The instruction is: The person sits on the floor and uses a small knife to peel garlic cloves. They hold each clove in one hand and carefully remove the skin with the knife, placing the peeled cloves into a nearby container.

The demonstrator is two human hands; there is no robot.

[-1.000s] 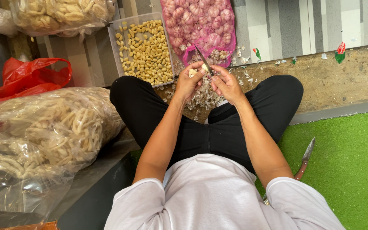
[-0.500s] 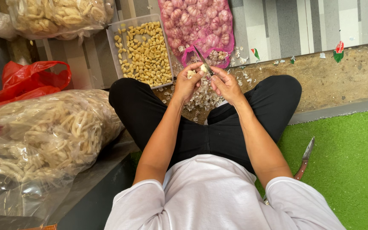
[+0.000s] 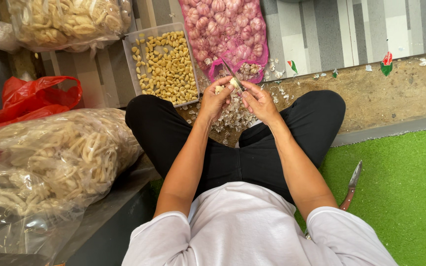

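The left hand [image 3: 214, 100] pinches a pale garlic clove [image 3: 219, 89]; the right hand [image 3: 259, 100] grips a small steel-bladed knife [image 3: 232, 74] above a heap of papery garlic skins [image 3: 232, 116].

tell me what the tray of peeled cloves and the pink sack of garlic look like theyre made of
The tray looks like clear, slightly frosted hard plastic: the striped floor shows through its wall. The pink sack looks like open plastic mesh netting, since the garlic bulbs show through its weave; the exact fibre cannot be told.

Clear plastic tub [image 3: 130, 59], pink mesh sack [image 3: 261, 51], probably metal knife blade [image 3: 231, 73]
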